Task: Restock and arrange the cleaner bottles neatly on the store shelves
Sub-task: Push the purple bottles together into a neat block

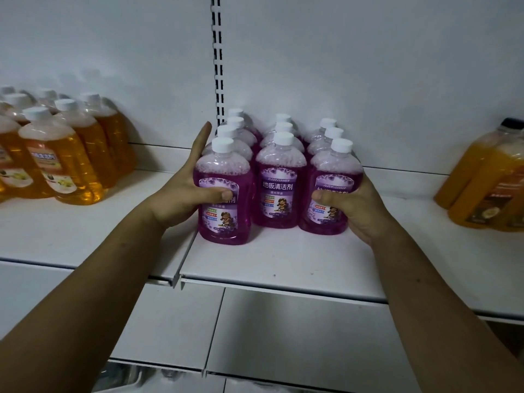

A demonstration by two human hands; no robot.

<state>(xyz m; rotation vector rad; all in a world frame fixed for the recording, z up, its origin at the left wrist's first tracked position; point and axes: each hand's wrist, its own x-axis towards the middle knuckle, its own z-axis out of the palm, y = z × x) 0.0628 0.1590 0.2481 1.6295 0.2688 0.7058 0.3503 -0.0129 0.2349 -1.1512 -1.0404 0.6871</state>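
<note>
A person's two hands bracket a block of purple cleaner bottles (pixel 279 188) standing upright on a white store shelf (pixel 283 262). The block is set back toward 12 o'clock against the rear panel, just right of a slotted upright (pixel 217 66).

The left hand (pixel 187 191) lies on the block's 9 o'clock side, its fingers straight along the left column and its thumb pressed across the label of the front-left bottle (pixel 222 222). The right hand (pixel 357 211) cups the 3 o'clock side, thumb across the label of the front-right bottle (pixel 337 165). Its fingers are hidden behind the bottles, so whether they curl round it or lie flat cannot be told.

Orange bottles (pixel 62 163) crowd the shelf at 9 o'clock, and more orange containers (pixel 487 188) stand at 3 o'clock, both well apart from the purple group.

The step in hand appears to be squaring the three columns. The front-left bottle stands nearer the shelf lip, at 6 o'clock, than its two neighbours, so it likely wants easing back toward 12 o'clock until the front row runs parallel with the edge. Equal pressure from both sides, applied low on the bodies rather than at the caps, should close the gaps without tipping a bottle. Labels ought to end up facing 6 o'clock.
</note>
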